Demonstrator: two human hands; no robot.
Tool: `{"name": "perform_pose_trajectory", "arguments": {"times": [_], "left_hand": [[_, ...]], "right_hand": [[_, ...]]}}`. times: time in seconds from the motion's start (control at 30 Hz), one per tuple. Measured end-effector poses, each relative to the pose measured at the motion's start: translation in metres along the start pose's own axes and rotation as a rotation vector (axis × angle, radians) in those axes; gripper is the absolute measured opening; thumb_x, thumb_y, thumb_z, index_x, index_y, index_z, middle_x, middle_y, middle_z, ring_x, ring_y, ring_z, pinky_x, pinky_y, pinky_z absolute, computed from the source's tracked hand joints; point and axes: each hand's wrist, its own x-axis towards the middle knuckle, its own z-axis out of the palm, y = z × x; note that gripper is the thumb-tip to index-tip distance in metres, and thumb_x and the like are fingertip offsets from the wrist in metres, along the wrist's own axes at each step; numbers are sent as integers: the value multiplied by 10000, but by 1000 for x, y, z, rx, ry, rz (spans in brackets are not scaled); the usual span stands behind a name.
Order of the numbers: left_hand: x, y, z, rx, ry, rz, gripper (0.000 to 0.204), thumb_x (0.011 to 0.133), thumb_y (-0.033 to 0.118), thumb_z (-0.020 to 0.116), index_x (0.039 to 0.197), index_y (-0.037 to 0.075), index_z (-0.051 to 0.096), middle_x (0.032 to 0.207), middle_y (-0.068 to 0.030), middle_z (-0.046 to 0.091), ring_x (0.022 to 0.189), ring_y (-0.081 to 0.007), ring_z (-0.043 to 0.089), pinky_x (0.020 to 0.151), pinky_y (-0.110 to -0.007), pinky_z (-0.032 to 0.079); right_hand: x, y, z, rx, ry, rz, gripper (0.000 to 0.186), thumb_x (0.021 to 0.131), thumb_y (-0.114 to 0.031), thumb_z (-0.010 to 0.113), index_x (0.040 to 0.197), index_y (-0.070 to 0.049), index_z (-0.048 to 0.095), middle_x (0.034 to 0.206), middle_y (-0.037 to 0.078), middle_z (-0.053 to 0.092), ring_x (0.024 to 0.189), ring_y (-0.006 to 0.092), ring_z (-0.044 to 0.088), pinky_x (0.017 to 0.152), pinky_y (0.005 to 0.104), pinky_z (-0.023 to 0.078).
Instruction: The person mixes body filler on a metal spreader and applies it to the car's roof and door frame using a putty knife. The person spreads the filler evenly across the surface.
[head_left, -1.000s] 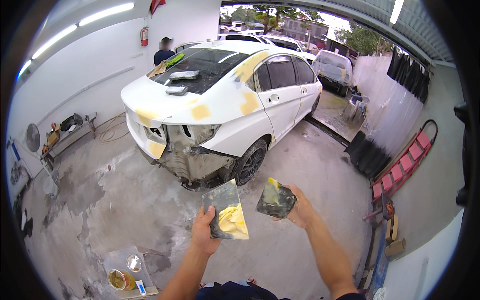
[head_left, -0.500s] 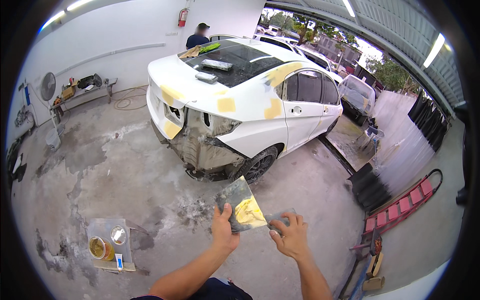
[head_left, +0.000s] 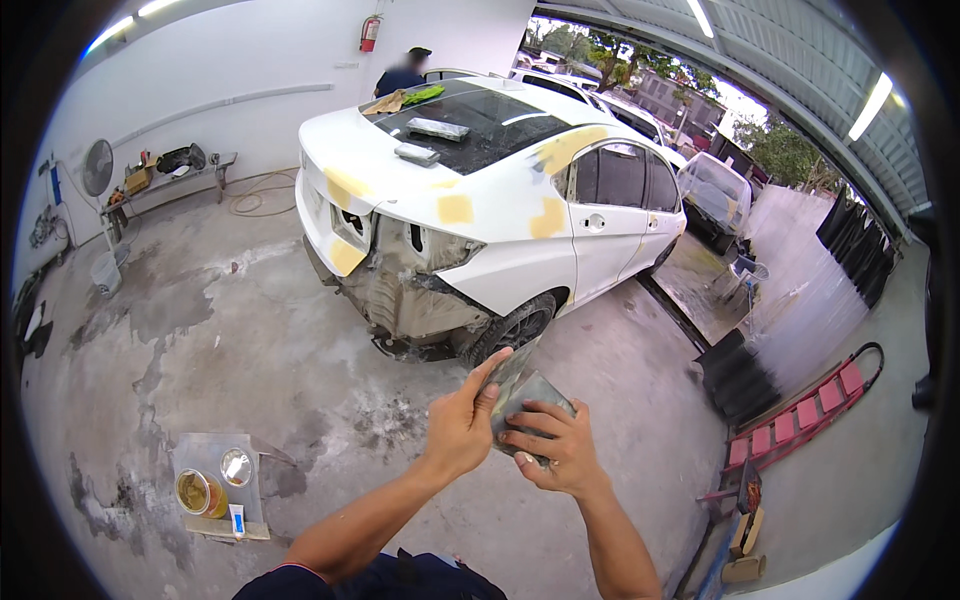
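My left hand (head_left: pixel 460 428) grips a flat, dark mixing board (head_left: pixel 515 364) by its edge, thumb on the near side. The board is tilted, so the yellow filler on its face is almost hidden. In my right hand (head_left: pixel 556 448) is a grey spreader (head_left: pixel 530 394), with fingers spread over its back. It is held up close against the board; the line of contact is hidden. Beyond both hands stands a white car (head_left: pixel 510 228), its rear bumper off and several yellow filler patches (head_left: pixel 455 209) on its body.
At lower left, a low stand (head_left: pixel 257 505) bears a tub (head_left: pixel 201 494), a round lid (head_left: pixel 236 467) and a small tube (head_left: pixel 238 521). A red ladder (head_left: pixel 795 415) lies at right. Behind the car is another person (head_left: pixel 403 77). A fan (head_left: pixel 98 168) and bench (head_left: pixel 170 187) stand at far left.
My left hand has moved slightly right and up and turned the board, so its filler face no longer shows. My right hand has shifted left and up, bringing the spreader over the board.
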Motion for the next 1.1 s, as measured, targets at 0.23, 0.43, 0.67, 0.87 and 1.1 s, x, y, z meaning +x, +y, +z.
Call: {"name": "perform_pose_trajectory", "arguments": {"times": [0.23,0.43,0.67,0.87,1.1], "left_hand": [[-2,-48,-5,-753,377,-400,363,1075,150,511,1436,119,509,1139,-95,702,915,-167,676,812,-331,561],[-32,-94,20,-1165,522,-506,382,1064,168,532,1426,83,448,1302,-58,594,1145,-201,600,969,-399,539],[-15,-92,18,-1166,552,-634,345,1067,163,521,1399,81,475,1296,-66,606,1142,-206,603,974,-401,528],[-23,-129,27,-898,406,-773,464,1068,140,504,1498,3,398,1394,-136,565,1231,-229,555,1041,-364,461],[-28,-135,48,-787,331,-776,499,1068,141,502,1519,-37,381,1483,-175,508,1318,-254,499,1104,-352,384]], "right_hand": [[12,-39,48,896,669,203,351,998,-341,544,1062,-64,749,1116,181,706,1197,350,617,1082,482,405],[0,-8,78,383,136,196,385,1063,-373,444,1289,-98,590,1342,188,572,1189,277,566,1034,450,448],[-13,-15,85,842,465,522,303,967,-291,571,1077,-39,700,1133,126,660,1146,296,585,977,446,469],[-9,6,48,154,222,456,208,863,-239,678,1055,-203,752,1143,-8,692,1088,247,592,902,478,393],[14,-5,46,-49,-135,189,98,782,-232,746,859,-177,719,984,-70,715,937,166,622,864,439,352]]}}
